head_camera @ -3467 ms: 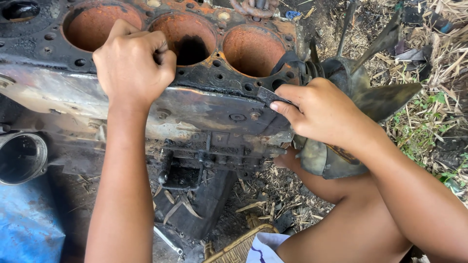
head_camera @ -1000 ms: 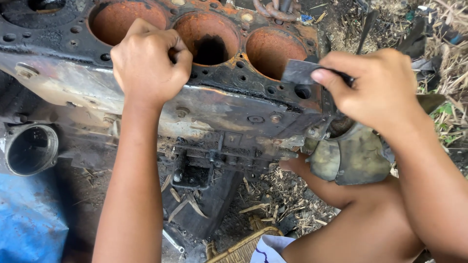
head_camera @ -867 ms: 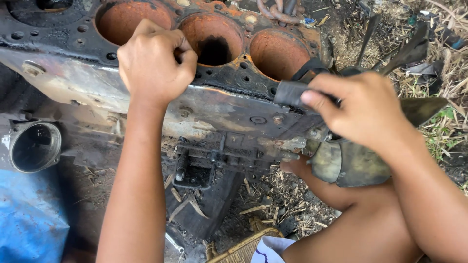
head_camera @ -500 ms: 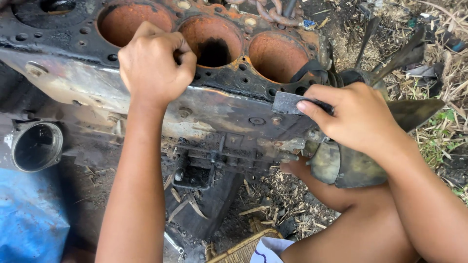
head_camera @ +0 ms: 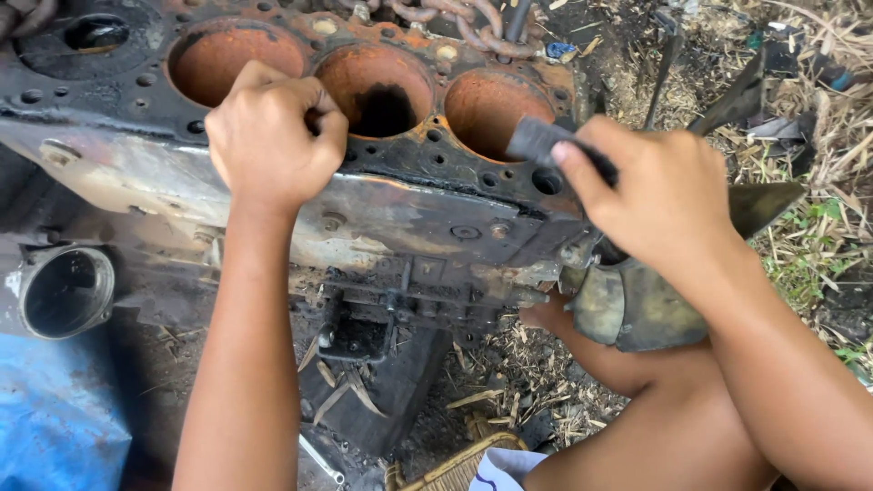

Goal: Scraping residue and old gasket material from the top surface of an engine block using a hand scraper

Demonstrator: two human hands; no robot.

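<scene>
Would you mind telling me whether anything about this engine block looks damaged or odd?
Yes: the engine block is heavily worn. Its three open cylinder bores are coated in orange rust, and the top deck is blackened and grimy. It sits outdoors on dirt and straw.

A rusty steel chain (head_camera: 455, 18) is lying coiled along the far edge, with dry straw and green weeds (head_camera: 818, 236) spreading over the ground to the right. A round, open grey metal housing (head_camera: 65, 291) is sitting at the left above a crumpled blue plastic sheet (head_camera: 55, 427), while a woven wicker rim (head_camera: 455, 464) is showing at the bottom edge.
</scene>
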